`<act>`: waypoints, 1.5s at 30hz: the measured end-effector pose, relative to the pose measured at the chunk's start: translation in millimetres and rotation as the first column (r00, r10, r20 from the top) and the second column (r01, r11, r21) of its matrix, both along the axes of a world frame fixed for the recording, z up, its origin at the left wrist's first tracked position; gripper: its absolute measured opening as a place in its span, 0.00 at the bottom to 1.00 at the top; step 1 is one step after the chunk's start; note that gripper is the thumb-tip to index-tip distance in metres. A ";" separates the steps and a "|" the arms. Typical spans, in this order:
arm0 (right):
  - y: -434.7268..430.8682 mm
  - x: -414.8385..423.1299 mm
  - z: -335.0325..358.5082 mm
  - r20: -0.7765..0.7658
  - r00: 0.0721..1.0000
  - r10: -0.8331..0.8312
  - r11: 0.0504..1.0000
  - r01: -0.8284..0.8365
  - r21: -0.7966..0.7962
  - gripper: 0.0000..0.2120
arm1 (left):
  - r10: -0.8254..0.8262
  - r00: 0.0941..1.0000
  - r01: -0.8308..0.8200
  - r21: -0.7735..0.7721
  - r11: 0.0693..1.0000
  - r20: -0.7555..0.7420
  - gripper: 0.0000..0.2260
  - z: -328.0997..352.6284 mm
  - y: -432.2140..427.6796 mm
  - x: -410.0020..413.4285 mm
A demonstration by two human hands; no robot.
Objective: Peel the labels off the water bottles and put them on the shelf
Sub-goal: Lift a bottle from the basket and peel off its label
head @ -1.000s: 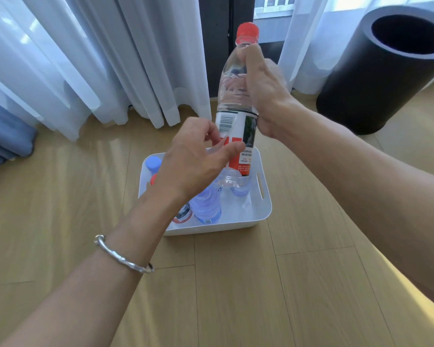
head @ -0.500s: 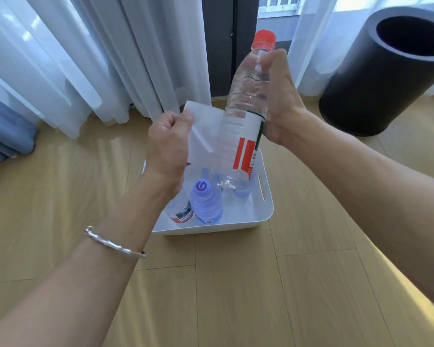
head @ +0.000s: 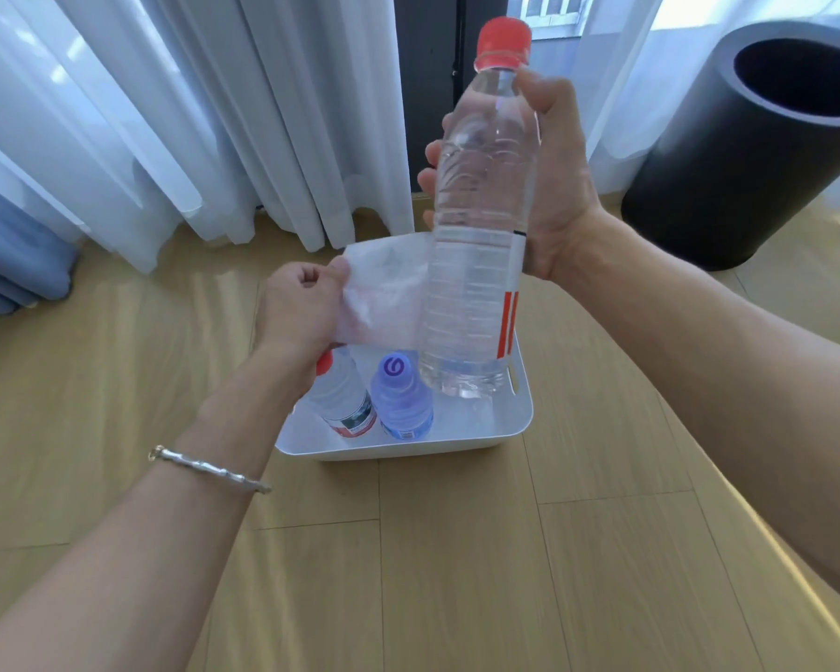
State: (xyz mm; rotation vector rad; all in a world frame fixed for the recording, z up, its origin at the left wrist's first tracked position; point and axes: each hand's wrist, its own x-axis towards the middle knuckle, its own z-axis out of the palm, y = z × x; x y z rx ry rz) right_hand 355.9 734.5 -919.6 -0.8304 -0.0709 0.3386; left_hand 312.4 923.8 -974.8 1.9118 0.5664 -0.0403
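Observation:
My right hand [head: 551,186] grips the upper half of a clear water bottle [head: 481,225] with a red cap, held upright over a white tub [head: 522,419]. Its label [head: 384,293] is half unwound, white inner side showing, one end still stuck on the bottle's right side. My left hand [head: 299,308] pinches the label's free end, out to the left of the bottle. Inside the tub stand a red-capped bottle [head: 343,405] with its label on and a small purple-capped bottle [head: 401,397].
A tall black cylindrical bin [head: 743,147] stands open-topped at the right. White curtains [head: 190,114] hang across the back, with a blue folded thing [head: 6,254] at far left. Wooden floor [head: 432,574] lies all round the tub.
My left hand took hold of the label's edge and pulled it leftward, unwinding it from the bottle. My right hand has turned and raised the bottle a little.

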 end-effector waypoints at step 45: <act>-36.5 -4.1 23.5 0.073 0.834 0.547 0.148 -0.010 -0.989 0.04 | 0.006 0.954 0.104 -0.347 0.932 0.301 0.32 56.7 4.3 11.7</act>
